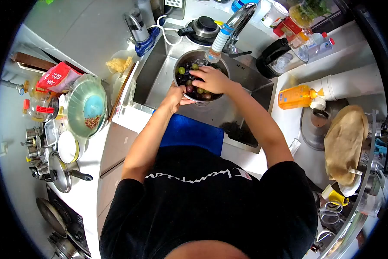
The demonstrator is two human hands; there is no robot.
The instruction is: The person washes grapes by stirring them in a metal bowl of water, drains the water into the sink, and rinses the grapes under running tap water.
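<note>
A metal bowl [223,71] of grapes is over the sink [159,84], beneath the faucet [242,17] with its blue and white nozzle. Dark, reddish and green grapes [189,82] lie inside it. My left hand [176,97] grips the bowl's lower left rim, thumb near the edge and fingers under the side. Over the grapes rests my right hand [211,80], its fingers spread and reaching into the bowl; the fingertips touch the fruit. Whether water is running cannot be made out.
A lidded pan [202,28] stands behind the sink, a black-handled jug [274,58] to its right. On the right counter lies an orange bottle [294,96]. A green basin [77,118] and a glass lid [60,172] are at the left. A blue mat [189,134] hangs in front.
</note>
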